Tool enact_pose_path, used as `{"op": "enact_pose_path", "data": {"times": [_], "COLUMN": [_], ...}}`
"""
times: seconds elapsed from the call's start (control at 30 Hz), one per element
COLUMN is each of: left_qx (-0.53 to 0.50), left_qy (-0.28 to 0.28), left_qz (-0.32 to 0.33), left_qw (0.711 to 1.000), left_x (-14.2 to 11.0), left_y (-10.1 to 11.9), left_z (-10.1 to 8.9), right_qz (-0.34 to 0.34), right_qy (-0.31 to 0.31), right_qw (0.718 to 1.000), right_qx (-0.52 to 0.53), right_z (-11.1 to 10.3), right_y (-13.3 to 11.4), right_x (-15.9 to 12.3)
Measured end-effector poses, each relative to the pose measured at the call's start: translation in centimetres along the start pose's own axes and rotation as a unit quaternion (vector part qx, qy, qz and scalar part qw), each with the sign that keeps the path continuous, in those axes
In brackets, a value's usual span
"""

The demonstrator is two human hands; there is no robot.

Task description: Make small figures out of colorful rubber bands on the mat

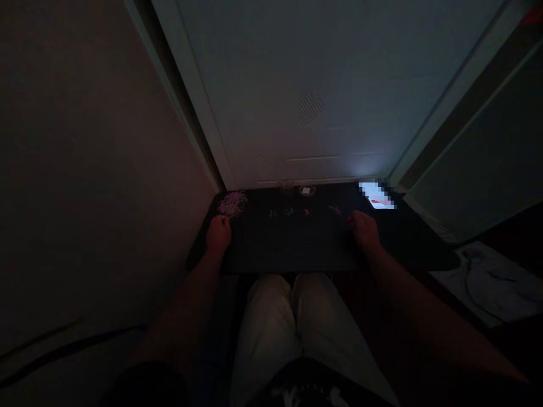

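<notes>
In dim light, my left hand (219,233) rests on the left side of a dark table (288,243), its fingers curled closed. Just beyond it lies a pile of thin pink and whitish bits (231,203), too small to name. My right hand (365,229) is closed too, on the table's right side. Nearest to its fingers is a small pink cluster (335,210). Between the hands sit a reddish cluster (306,212) and two pale clusters, one left (272,213) and one beside it (289,212). Whatever either hand may hold is hidden.
At the back edge stand a clear container (287,184) and a small round dish (307,191) with a white square in it. A lit phone-like screen (376,195) lies at the back right. A pale panel (322,130) rises behind the table; a wall (106,141) is close on the left.
</notes>
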State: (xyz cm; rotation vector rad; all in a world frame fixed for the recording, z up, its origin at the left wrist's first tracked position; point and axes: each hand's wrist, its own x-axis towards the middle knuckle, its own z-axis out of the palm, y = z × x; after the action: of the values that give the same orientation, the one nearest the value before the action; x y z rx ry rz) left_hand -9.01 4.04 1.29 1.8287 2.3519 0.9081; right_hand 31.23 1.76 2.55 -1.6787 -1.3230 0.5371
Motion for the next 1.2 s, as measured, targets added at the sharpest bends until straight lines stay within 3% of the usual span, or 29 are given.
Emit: {"op": "enact_pose_path", "data": {"times": [0.1, 0.2, 0.33, 0.47, 0.57, 0.93, 1.2], "left_qx": [-0.055, -0.163, -0.328, -0.442, -0.445, -0.391, -0.386], "left_qy": [0.005, -0.027, -0.079, -0.135, -0.149, -0.192, -0.187], "left_qz": [0.013, 0.033, 0.038, 0.017, 0.030, 0.078, 0.085], "left_qw": [0.998, 0.986, 0.941, 0.887, 0.883, 0.897, 0.900], "left_x": [-0.2, -1.0, -3.3, -5.7, -7.0, -7.8, -7.7], "left_y": [0.1, 1.8, 6.8, 11.8, 13.1, 13.2, 12.9], "left_z": [0.0, 0.5, 2.3, 4.4, 5.2, 4.8, 5.0], "right_qz": [-0.019, -0.047, -0.087, -0.065, -0.051, -0.041, -0.062], "right_qy": [-0.031, -0.083, -0.222, -0.318, -0.301, -0.253, -0.252], "right_qw": [0.999, 0.995, 0.970, 0.928, 0.928, 0.937, 0.941], "right_qx": [0.006, -0.016, 0.050, 0.183, 0.213, 0.239, 0.217], "right_z": [0.3, 1.3, 4.1, 7.3, 8.3, 8.0, 7.9], "right_y": [0.4, -0.2, -2.3, -4.0, -3.9, -3.2, -3.2], "right_x": [-0.8, -1.6, -2.4, -2.6, -2.7, -2.6, -2.7]}}
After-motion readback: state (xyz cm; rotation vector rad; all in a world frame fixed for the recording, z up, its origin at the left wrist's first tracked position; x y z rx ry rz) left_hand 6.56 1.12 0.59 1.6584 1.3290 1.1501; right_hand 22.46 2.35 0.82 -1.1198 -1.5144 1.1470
